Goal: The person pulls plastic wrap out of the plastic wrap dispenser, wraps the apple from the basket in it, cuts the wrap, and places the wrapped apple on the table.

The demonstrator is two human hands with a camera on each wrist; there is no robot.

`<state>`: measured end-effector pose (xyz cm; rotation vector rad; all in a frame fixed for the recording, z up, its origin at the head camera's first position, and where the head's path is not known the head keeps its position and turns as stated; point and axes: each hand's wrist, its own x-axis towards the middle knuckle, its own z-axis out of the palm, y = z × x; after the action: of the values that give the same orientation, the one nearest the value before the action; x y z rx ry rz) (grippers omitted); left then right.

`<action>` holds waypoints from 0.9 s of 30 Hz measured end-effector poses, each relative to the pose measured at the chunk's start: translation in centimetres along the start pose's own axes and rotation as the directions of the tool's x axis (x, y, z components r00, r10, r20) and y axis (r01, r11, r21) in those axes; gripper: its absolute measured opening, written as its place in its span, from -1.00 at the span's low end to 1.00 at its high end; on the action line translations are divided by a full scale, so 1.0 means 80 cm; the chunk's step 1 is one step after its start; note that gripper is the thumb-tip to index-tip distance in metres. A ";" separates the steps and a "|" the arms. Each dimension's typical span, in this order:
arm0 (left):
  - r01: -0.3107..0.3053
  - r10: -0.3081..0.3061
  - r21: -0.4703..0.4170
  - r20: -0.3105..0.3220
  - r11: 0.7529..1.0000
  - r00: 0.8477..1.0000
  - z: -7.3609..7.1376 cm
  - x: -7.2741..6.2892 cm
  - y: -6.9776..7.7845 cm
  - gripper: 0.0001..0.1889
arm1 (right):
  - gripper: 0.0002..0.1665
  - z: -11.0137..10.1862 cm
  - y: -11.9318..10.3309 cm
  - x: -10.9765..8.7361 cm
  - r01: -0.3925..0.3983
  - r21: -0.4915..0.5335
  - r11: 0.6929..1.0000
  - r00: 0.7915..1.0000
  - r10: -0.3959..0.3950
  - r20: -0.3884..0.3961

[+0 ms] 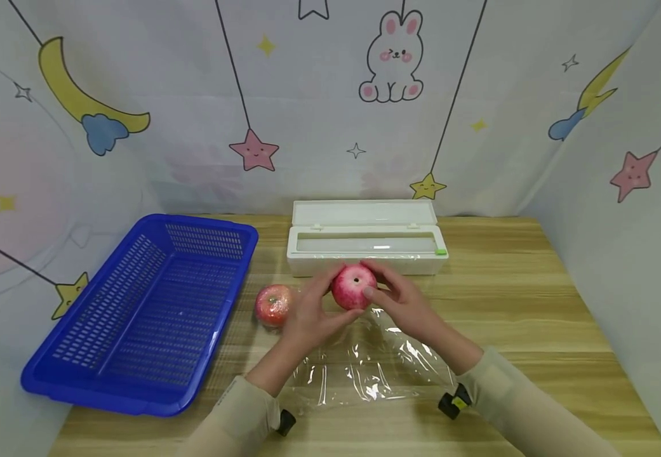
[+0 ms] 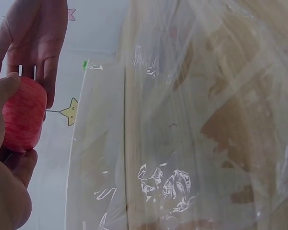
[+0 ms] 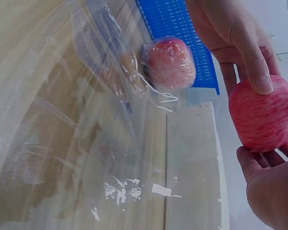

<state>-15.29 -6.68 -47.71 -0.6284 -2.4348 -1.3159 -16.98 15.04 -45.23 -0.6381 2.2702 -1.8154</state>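
Note:
Both hands hold one red apple above the table, in front of the white box. The left hand grips it from the left and the right hand from the right, its thumb on the apple's skin. In the right wrist view the fingers of both hands curl round the apple. Below the hands, a sheet of clear plastic wrap stretches over the tabletop toward the front. A second apple, wrapped in shiny film, sits on the table just left of the left hand.
A white plastic-wrap box with its lid raised stands at the back, a green slider at its right end. On the left lies a blue mesh basket. A patterned curtain closes off the table's back and sides.

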 end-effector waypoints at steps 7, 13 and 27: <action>-0.019 0.018 0.069 0.027 0.997 0.999 0.011 -0.007 -0.001 -0.11 | -0.38 -0.001 0.017 -0.014 -0.006 -0.002 1.000 1.000 0.005 -0.028; -0.019 0.017 0.044 0.053 0.999 0.998 0.020 -0.011 0.003 -0.11 | -0.39 -0.005 0.028 -0.024 0.003 -0.008 1.000 0.999 -0.003 -0.038; 0.080 -0.079 0.001 0.188 0.997 0.979 0.049 -0.027 -0.011 -0.14 | -0.40 -0.003 0.065 -0.052 -0.095 0.014 0.995 0.994 0.095 -0.059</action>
<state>-14.09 -4.33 -51.41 -0.6926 -2.6325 -1.3516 -14.50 17.90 -50.73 -0.4713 2.2843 -1.8252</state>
